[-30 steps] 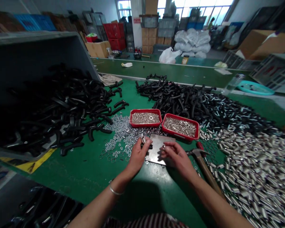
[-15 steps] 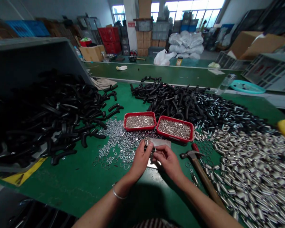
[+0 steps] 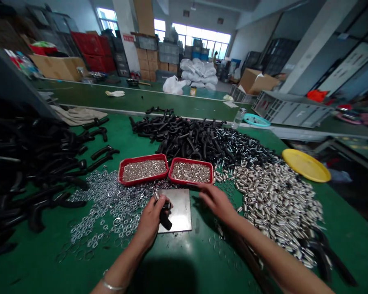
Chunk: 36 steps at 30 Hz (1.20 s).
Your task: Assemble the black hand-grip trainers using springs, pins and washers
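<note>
My left hand (image 3: 153, 216) is closed around a black plastic handle (image 3: 165, 220) with a silver ribbed metal piece at its upper end. It holds the part over the left edge of a flat metal plate (image 3: 180, 210). My right hand (image 3: 217, 204) is apart from it, to the right of the plate, just below the right red tray (image 3: 213, 179). Its fingers are stretched out and bent a little, with nothing seen in them. Under my right forearm lies the hammer, its wooden handle (image 3: 248, 257) partly showing and its head hidden.
Left of the plate spread loose nuts and rings (image 3: 110, 208). Another red tray (image 3: 121, 181) of small metal parts stands behind. Black handles (image 3: 184, 134) are heaped at the back, metal cylinders (image 3: 276, 200) at right. A yellow lid (image 3: 306, 165) lies at the right edge.
My right hand has let go of the black handle and moved right, away from my left hand, which keeps holding it. The camera view has turned to the right.
</note>
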### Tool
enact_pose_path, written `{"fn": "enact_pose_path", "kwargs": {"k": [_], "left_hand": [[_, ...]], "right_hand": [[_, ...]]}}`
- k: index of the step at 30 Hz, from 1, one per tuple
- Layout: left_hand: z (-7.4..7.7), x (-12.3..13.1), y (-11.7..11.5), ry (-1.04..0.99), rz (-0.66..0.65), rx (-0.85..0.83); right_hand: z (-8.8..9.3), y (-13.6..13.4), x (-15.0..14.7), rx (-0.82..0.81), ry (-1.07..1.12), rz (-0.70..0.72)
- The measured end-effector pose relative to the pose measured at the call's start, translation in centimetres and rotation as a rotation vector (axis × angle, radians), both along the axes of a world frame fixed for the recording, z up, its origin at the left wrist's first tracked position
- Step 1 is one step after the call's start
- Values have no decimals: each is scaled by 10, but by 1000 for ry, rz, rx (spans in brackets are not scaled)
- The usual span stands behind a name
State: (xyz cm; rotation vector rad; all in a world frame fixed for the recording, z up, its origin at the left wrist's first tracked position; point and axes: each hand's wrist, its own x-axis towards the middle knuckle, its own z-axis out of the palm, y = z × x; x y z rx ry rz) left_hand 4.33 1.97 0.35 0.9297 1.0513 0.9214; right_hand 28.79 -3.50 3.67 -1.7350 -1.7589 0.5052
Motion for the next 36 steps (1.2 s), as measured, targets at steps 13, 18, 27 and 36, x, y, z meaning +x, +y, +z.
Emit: {"fn": "enact_pose_path", "kwargs": {"k": [13, 18, 27, 36], "left_hand": [[1, -6, -6, -220, 75, -138], [8, -15, 2, -243, 162, -112], [27, 12, 1, -100, -36, 38], [27, -14, 1, 99, -56, 178]], "right_hand": [[-1, 103, 129, -393, -470, -562], [7, 46, 118, 90, -430, -440], [17, -11, -60, 112, 224, 106], [-7, -1, -101, 62, 430, 66]]}}
